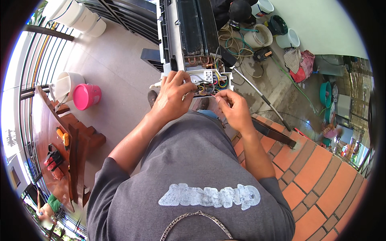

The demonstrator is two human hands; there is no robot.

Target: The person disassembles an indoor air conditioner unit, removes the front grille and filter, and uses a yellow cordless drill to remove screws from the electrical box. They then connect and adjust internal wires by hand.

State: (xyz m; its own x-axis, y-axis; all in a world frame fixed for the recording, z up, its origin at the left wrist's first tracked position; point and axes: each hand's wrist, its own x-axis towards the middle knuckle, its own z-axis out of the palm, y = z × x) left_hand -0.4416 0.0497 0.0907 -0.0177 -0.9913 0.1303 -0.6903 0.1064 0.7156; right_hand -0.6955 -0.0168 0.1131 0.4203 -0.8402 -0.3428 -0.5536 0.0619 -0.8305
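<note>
An air conditioner's indoor unit (pixel 200 32) stands uncovered in front of me, with its dark coil and copper pipe bends exposed. At its near end is a white wiring box (pixel 228 76) with a tangle of coloured wires (pixel 217 83). My left hand (pixel 173 93) rests over the box's left side, fingers bent and thumb drawn toward the index finger at the wires; what they pinch is hidden. On the right of the box, my right hand (pixel 233 107) holds a thin wire (pixel 213 96) between thumb and fingertips. Both hands are close to the box's near edge.
Beyond the unit, a person in dark clothing (pixel 239 11) bends beside buckets (pixel 258 37), hoses and a power tool (pixel 262 54). A metal pole (pixel 263 97) slants down at right above brick paving (pixel 305 176). At left are a pink bucket (pixel 87 97) and a wooden bench (pixel 56 160) with tools.
</note>
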